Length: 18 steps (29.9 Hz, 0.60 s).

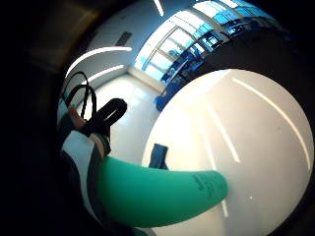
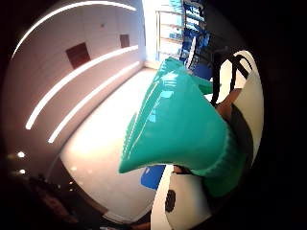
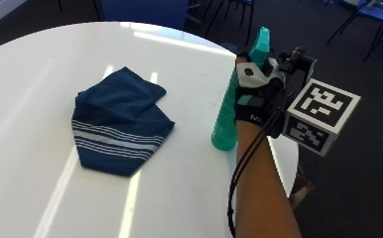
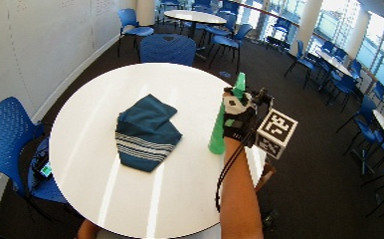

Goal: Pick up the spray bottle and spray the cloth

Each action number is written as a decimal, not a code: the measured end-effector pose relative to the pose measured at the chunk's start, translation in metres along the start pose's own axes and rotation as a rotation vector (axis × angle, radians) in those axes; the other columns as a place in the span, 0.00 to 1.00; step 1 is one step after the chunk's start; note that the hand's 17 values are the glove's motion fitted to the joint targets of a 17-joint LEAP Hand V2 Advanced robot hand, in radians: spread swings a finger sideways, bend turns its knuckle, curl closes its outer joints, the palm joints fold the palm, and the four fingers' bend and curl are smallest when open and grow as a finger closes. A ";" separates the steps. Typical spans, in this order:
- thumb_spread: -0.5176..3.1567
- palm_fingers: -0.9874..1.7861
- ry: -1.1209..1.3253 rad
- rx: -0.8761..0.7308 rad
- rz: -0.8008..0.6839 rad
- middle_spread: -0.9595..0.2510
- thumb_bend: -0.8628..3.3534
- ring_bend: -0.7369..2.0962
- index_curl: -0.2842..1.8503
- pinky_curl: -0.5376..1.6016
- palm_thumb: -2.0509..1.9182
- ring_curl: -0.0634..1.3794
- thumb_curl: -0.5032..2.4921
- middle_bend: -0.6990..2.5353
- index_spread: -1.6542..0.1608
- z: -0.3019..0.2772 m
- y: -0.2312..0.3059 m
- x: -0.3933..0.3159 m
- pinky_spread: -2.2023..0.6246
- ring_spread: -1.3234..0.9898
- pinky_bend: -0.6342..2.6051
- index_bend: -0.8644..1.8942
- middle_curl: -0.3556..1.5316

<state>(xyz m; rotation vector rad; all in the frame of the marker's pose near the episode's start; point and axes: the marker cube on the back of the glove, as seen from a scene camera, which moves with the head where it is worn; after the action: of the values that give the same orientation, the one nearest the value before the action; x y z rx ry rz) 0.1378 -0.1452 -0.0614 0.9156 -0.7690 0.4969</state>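
White round table (image 3: pixel 39 188) among blue chairs (image 4: pixel 6 134); gloved right hand (image 3: pixel 257 91) grips the green spray bottle (image 3: pixel 227 124).

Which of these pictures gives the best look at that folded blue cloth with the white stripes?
The outside view: the cloth lies whole on the white table, stripes plain, apart from the green spray bottle. The wide outside view shows it whole too, less closely. The little finger side palm view catches only a dark scrap; the thumb side view shows none.

The gloved right hand (image 3: pixel 257 91) is stretched forward from the bare forearm, and its fingers are curled around the spray bottle (image 3: pixel 231 116).
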 end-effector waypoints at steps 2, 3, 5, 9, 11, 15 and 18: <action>0.24 0.85 0.000 0.002 -0.003 0.66 0.20 0.44 0.36 0.43 0.75 0.36 0.39 0.35 0.75 -0.001 0.001 0.002 0.70 0.49 0.32 0.40 0.46; 0.24 0.85 0.000 0.001 -0.006 0.65 0.20 0.44 0.36 0.43 0.75 0.36 0.40 0.35 0.75 -0.001 0.001 0.003 0.70 0.49 0.32 0.40 0.46; 0.24 0.85 -0.003 -0.001 -0.009 0.65 0.20 0.44 0.36 0.43 0.75 0.36 0.40 0.35 0.75 -0.003 0.003 0.006 0.70 0.50 0.32 0.40 0.46; 0.24 0.85 -0.010 -0.008 -0.001 0.65 0.20 0.45 0.36 0.43 0.75 0.36 0.40 0.35 0.75 -0.007 0.008 0.016 0.70 0.50 0.32 0.41 0.46; 0.24 0.85 -0.013 -0.008 0.011 0.65 0.20 0.45 0.36 0.43 0.75 0.36 0.40 0.36 0.75 -0.010 0.010 0.022 0.70 0.50 0.32 0.41 0.46; 0.24 0.84 -0.013 -0.017 0.023 0.65 0.20 0.45 0.37 0.43 0.75 0.36 0.41 0.36 0.75 -0.012 0.012 0.031 0.70 0.50 0.33 0.41 0.46; 0.24 0.84 -0.018 -0.038 0.019 0.65 0.20 0.45 0.37 0.43 0.75 0.36 0.41 0.36 0.75 -0.009 0.011 0.034 0.70 0.50 0.33 0.41 0.46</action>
<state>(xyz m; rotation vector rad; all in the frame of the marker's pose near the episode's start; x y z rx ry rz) 0.1549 -0.1296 -0.0328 0.8791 -0.8013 0.4901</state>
